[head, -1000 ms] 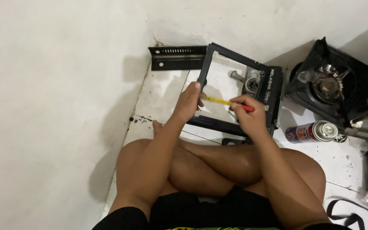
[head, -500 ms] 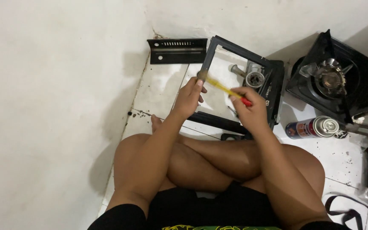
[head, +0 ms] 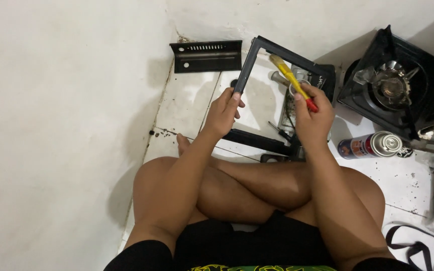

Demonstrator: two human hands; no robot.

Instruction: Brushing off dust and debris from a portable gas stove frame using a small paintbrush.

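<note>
I sit cross-legged on a white tiled floor. My left hand (head: 225, 111) grips the left edge of a black metal stove frame (head: 251, 65), which is open in the middle and tilted up from the floor. My right hand (head: 311, 119) holds a yellow brush with a red handle end (head: 292, 80), its bristles pointing up over the frame's inner parts. A metal burner piece and valve (head: 290, 83) show inside the frame, partly hidden by the brush.
A black slotted metal panel (head: 207, 55) lies by the wall. A black portable gas stove (head: 395, 85) stands at the right. A spray can (head: 372, 145) lies on its side beside my right knee. A black strap (head: 415, 246) lies at the lower right.
The frame has been tilted and lifted further from the floor. The brush has swung from lying across the frame to pointing up and away, and my right hand has moved right.
</note>
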